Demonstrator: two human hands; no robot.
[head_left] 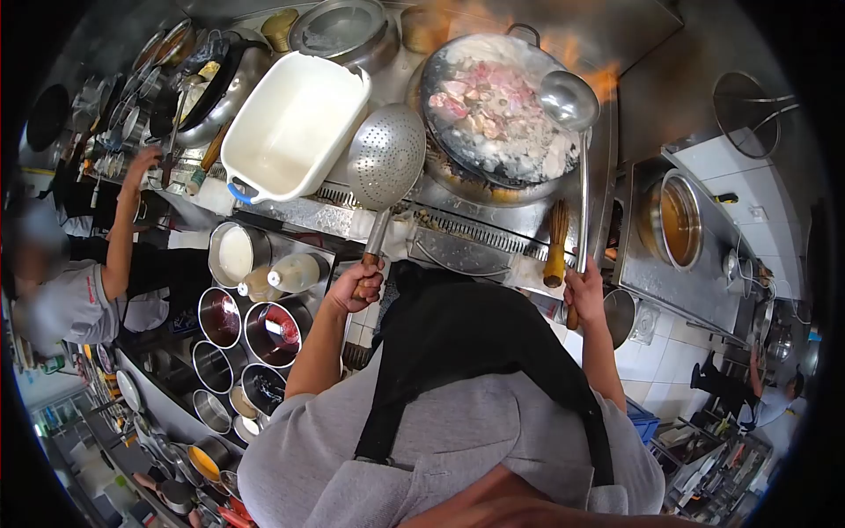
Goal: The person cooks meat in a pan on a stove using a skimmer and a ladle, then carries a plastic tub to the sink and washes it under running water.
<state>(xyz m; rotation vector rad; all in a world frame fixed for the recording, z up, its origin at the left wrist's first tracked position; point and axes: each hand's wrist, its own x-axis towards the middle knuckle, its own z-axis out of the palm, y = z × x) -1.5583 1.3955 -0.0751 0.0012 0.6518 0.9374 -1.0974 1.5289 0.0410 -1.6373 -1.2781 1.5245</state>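
Observation:
My left hand (359,283) is closed round the wooden handle of a perforated skimmer (385,154), whose round head is over the stove edge between a white tub and the wok. In my right hand (584,295) is the handle of a long ladle (569,99); its bowl hangs over the right side of the wok. Pieces of pinkish raw-looking meat (493,97) lie in pale, foaming liquid inside the black wok (447,151). Flames (602,81) rise behind and to the right of it. The white tub (290,123) holds no food that I can see.
A bamboo brush (556,242) stands by the stove's front edge. Metal pots of sauces (220,317) and squeeze bottles (295,273) are at my left. A pot of brown liquid (679,220) sits on the right counter. One co-worker (88,290) stands left, another person (757,396) far right.

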